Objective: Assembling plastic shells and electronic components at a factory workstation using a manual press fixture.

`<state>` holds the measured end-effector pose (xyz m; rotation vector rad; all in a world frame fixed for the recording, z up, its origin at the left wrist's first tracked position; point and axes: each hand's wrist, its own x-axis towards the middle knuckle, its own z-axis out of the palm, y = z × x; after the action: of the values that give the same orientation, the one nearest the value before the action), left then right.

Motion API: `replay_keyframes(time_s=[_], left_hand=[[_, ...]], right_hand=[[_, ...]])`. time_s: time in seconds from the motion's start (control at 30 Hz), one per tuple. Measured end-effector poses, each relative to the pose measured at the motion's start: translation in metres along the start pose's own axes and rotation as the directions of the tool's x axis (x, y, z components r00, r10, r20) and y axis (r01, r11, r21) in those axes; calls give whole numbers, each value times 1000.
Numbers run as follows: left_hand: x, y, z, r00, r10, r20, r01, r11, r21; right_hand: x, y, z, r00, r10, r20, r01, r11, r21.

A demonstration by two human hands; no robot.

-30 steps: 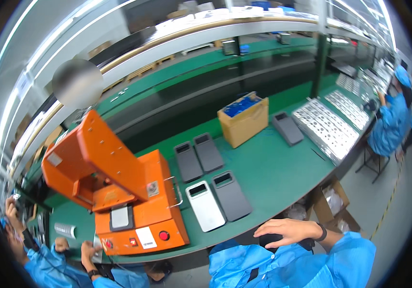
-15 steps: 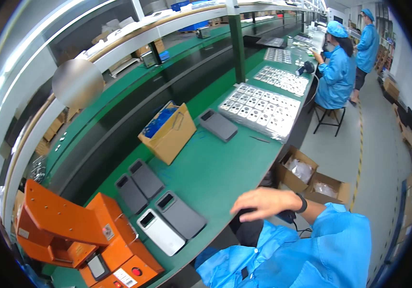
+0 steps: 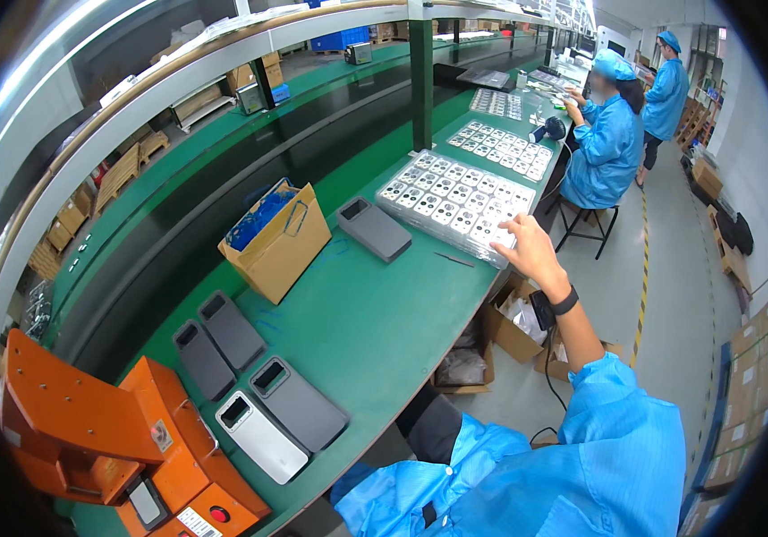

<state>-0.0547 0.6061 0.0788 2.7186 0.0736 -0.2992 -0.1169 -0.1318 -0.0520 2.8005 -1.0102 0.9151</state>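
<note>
My right hand (image 3: pixel 534 252) reaches over the near right corner of a clear tray (image 3: pixel 494 257) holding rows of small white plates (image 3: pixel 458 199) with dark round spots. Its thumb and fingers are spread apart, and I see nothing between them. Whether the fingertips touch a plate is unclear. A black band (image 3: pixel 565 301) circles the wrist. My left hand is out of view. Close to the tray lie a grey phone-shaped case (image 3: pixel 375 229) with a dark window and thin dark tweezers (image 3: pixel 454 259).
An orange press-like machine (image 3: pixel 147 421) stands at the near left, beside grey cases (image 3: pixel 308 407) and a white one (image 3: pixel 263 438). A cardboard box (image 3: pixel 281 246) holds blue material. Open cartons (image 3: pixel 511 327) sit below the table edge. A seated co-worker (image 3: pixel 603 143) works farther along.
My right hand has moved forward from beside the table's front edge to the tray's corner, and its fingers have spread. The view has shifted slightly to the right.
</note>
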Motion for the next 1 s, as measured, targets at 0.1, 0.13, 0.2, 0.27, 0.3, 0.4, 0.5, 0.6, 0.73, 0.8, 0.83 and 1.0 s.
replay_keyframes(time_s=[0.1, 0.13, 0.2, 0.27, 0.3, 0.4, 0.5, 0.6, 0.73, 0.8, 0.83, 1.0], left_hand=[[7, 36, 7, 953, 248, 176, -224, 964, -142], [12, 67, 7, 929, 290, 229, -236, 942, -239], [19, 108, 20, 847, 481, 227, -346, 822, -452], [27, 116, 45, 818, 547, 180, -387, 754, -531], [32, 121, 59, 764, 629, 146, -435, 669, -602], [87, 158, 122, 632, 756, 172, -465, 547, -696], [109, 187, 141, 482, 856, 189, -531, 457, -714], [102, 184, 164, 504, 844, 184, -467, 446, -764], [83, 181, 192, 489, 841, 230, -339, 427, -839], [89, 183, 210, 608, 784, 130, -213, 318, -924], [86, 192, 208, 651, 754, 86, -213, 290, -933], [117, 208, 210, 725, 688, -36, -119, 74, -990]], right_hand=[[21, 1, 21, 994, 7, 108, -13, 998, 60], [25, -5, 25, 994, -13, 109, 5, 997, 79], [37, -22, 36, 977, 8, 213, -40, 988, 149], [49, -30, 62, 985, -85, 152, 50, 975, 217], [52, -34, 65, 980, 5, 197, -69, 946, 318], [68, 8, 50, 871, 131, 474, -225, 963, 146], [57, 63, 78, 961, 0, 276, -94, 940, 327], [57, 38, 72, 970, -106, 217, 1, 900, 435], [46, 28, 49, 961, -240, -140, 274, 902, 334], [23, -40, -13, 997, -20, 78, -40, 716, 697], [10, -60, -31, 990, -42, 137, -72, 676, 733], [-8, -211, -52, 788, -569, 236, -47, 326, 944]])
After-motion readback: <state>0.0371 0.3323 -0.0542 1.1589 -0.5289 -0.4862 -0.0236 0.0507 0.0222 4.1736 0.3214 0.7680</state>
